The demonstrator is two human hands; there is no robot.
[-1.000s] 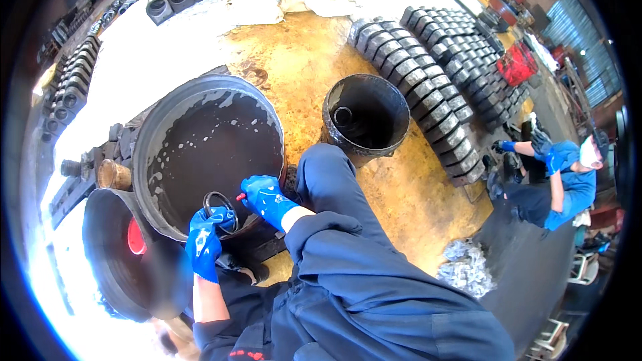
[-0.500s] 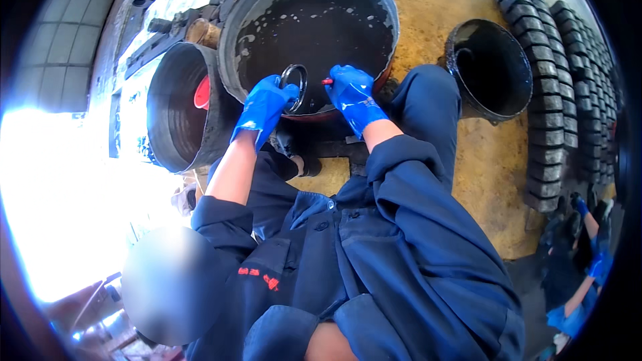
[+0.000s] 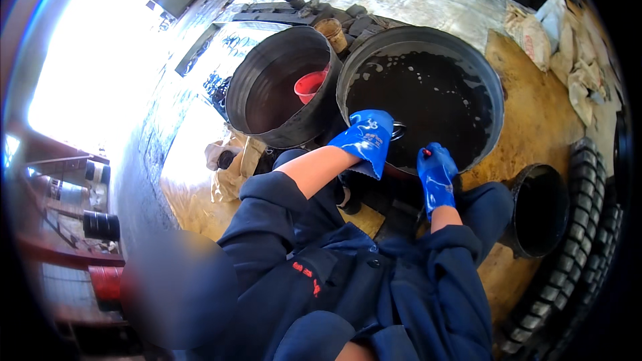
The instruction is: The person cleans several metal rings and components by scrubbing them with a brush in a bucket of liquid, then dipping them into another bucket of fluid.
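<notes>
My left hand [image 3: 370,137], in a blue rubber glove, is at the near rim of a wide round tub [image 3: 496,103] of dark liquid. A shiny black ring [image 3: 399,131] sticks out past its fingers, which are mostly hidden behind the back of the glove. Just to the right, my right hand [image 3: 437,172], also gloved in blue, is closed around a small red handle [image 3: 426,153]. What that handle belongs to is hidden. The two hands are apart, both by the tub's near edge.
Left of the tub stands a dark drum [image 3: 257,77] with a red bowl [image 3: 309,84] inside. A black bucket [image 3: 539,210] is near my right knee, beside stacked black ribbed blocks [image 3: 568,254]. Crumpled sacks [image 3: 531,37] lie at the far right, a brown can [image 3: 332,35] behind the drum.
The view has swung left, so the tub and both hands appear farther right. My left hand has turned, its back now covering most of the ring. My right hand still grips the red handle.
</notes>
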